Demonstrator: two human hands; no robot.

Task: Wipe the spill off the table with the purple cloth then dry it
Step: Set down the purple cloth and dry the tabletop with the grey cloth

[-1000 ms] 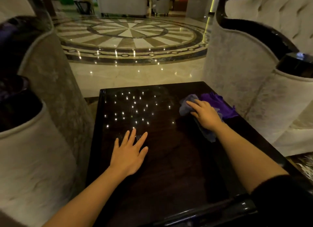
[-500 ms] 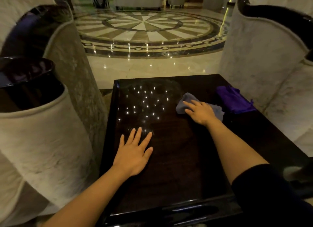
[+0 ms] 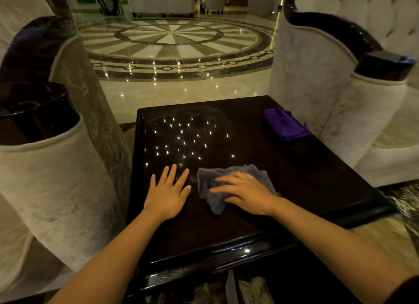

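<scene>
Two cloths lie on one dark table. The purple cloth sits at the far right edge, well apart from both hands. The grey cloth lies near the middle. The right hand presses flat on the grey cloth, fingers spread. The left hand rests palm-down, fingers wide, just beside the grey cloth, holding nothing.

L hand flat, fingers spread; R hand palm down, fingers extended, both forearms bare.
</scene>
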